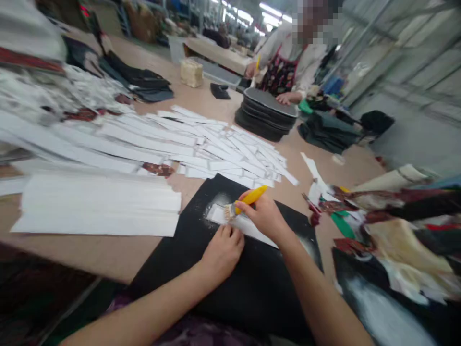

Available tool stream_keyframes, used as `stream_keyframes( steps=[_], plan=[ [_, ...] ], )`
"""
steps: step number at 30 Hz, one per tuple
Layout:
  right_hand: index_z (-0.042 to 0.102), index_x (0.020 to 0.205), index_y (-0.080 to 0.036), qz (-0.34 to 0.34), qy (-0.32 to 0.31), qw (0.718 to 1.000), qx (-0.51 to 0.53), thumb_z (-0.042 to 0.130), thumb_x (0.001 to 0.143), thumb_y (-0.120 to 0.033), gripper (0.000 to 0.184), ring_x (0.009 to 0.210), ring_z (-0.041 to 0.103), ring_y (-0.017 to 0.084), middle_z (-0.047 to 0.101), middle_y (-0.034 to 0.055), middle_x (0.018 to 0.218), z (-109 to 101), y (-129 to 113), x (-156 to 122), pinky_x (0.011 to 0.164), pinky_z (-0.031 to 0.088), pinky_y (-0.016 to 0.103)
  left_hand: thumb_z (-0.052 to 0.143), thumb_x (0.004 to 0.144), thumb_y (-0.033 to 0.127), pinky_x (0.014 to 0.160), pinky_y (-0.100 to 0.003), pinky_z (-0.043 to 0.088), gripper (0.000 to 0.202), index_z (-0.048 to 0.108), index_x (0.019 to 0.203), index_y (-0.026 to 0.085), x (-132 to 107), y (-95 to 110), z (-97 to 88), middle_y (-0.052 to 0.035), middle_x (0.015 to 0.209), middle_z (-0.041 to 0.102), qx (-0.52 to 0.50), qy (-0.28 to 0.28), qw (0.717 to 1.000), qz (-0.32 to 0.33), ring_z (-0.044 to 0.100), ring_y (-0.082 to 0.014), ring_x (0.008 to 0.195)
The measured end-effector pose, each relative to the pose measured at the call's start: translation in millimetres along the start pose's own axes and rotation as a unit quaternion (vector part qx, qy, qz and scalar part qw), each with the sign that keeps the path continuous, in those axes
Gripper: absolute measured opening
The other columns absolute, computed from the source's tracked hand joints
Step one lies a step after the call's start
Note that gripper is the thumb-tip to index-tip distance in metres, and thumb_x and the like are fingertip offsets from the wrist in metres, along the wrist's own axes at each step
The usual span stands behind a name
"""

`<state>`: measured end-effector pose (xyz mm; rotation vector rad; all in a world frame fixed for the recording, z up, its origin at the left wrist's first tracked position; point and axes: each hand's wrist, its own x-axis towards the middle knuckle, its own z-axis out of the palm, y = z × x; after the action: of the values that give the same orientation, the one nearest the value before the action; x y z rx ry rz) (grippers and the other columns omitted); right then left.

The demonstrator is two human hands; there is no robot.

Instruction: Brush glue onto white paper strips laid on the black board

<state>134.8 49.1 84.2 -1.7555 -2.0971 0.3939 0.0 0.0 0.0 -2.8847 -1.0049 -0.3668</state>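
My right hand [264, 214] is closed round the yellow handle of a paintbrush [252, 194]. The brush's pale bristles touch a white strip [252, 228] near its left end. Under that strip lies a black board or sheet [201, 254], dusted with white smears round the strip's end. My left hand [225, 247] rests on the black surface with its fingers curled together, their tips at the strip's near edge. What lies beneath those fingertips is hidden.
Many loose white strips [216, 144] spread beyond the board. Wide white sheets [101, 204] lie to the left. Across the table a person [284, 67] holds a yellow brush above a stack of dark pieces [266, 113]. Fabric scraps [396, 240] crowd the right side.
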Motion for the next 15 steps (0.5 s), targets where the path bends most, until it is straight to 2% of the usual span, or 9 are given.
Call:
stream_keyframes(
  steps=[4,6,8,9,11,13,15],
  plan=[
    [0.062,0.081,-0.017,0.13,-0.018,0.99,-0.04,0.049,0.082,-0.027,0.017,0.068,0.06,0.016,0.065,0.004,0.073,-27,62,-50,0.064,0.041,0.025,0.04,0.081,0.007,0.079,-0.038,0.045,0.033,0.055,0.11,0.007,-2,-2,-3.6,-0.0117,0.095,0.056,-0.011,0.005,1.0,0.002,0.05,-0.0253,0.09],
    [0.062,0.078,-0.015,0.228,0.0,0.967,-0.117,0.048,0.081,-0.027,0.018,0.066,0.06,0.019,0.065,0.0065,0.07,-47,91,-82,0.06,0.04,0.026,0.041,0.079,0.004,0.078,-0.038,0.045,0.034,0.055,0.11,0.007,1,-4,-6.1,-0.012,0.093,0.056,-0.014,0.007,1.0,0.004,0.05,-0.0254,0.089],
    [0.063,0.073,-0.013,0.298,0.041,0.929,-0.214,0.048,0.08,-0.031,0.025,0.066,0.06,0.024,0.064,0.011,0.066,-64,109,-114,0.059,0.04,0.03,0.042,0.078,0.004,0.073,-0.039,0.045,0.027,0.059,0.099,0.009,9,-3,-9.0,-0.0113,0.087,0.056,-0.016,0.002,1.0,-0.01,0.05,-0.0254,0.083],
    [0.063,0.072,-0.012,0.314,0.07,0.918,-0.233,0.047,0.08,-0.035,0.028,0.067,0.061,0.025,0.064,0.0121,0.066,-69,113,-127,0.06,0.041,0.031,0.043,0.078,0.004,0.071,-0.039,0.044,0.022,0.061,0.09,0.01,15,-1,-10.2,-0.0107,0.083,0.055,-0.019,-0.001,1.0,-0.017,0.05,-0.0253,0.081],
    [0.064,0.078,-0.014,0.301,0.13,0.926,-0.189,0.045,0.081,-0.04,0.033,0.071,0.062,0.024,0.065,0.0112,0.071,-71,113,-144,0.063,0.042,0.031,0.044,0.08,0.007,0.072,-0.039,0.044,0.017,0.059,0.076,0.013,33,9,-11.2,-0.0099,0.081,0.055,-0.042,0.005,0.999,-0.003,0.05,-0.025,0.08],
    [0.065,0.083,-0.017,0.264,0.149,0.947,-0.107,0.043,0.081,-0.04,0.032,0.07,0.062,0.02,0.066,0.007,0.074,-65,106,-152,0.064,0.043,0.028,0.044,0.082,0.009,0.074,-0.037,0.043,0.016,0.058,0.075,0.014,53,26,-9.8,-0.0092,0.084,0.055,-0.086,0.008,0.994,0.061,0.051,-0.0238,0.082],
    [0.065,0.077,-0.017,0.255,0.146,0.95,-0.101,0.044,0.079,-0.038,0.03,0.066,0.061,0.02,0.065,0.0062,0.069,-57,100,-155,0.063,0.043,0.028,0.045,0.083,0.011,0.072,-0.036,0.044,0.013,0.057,0.08,0.014,72,46,-6.3,-0.0084,0.085,0.057,-0.116,-0.013,0.985,0.126,0.052,-0.023,0.083]
  ],
)
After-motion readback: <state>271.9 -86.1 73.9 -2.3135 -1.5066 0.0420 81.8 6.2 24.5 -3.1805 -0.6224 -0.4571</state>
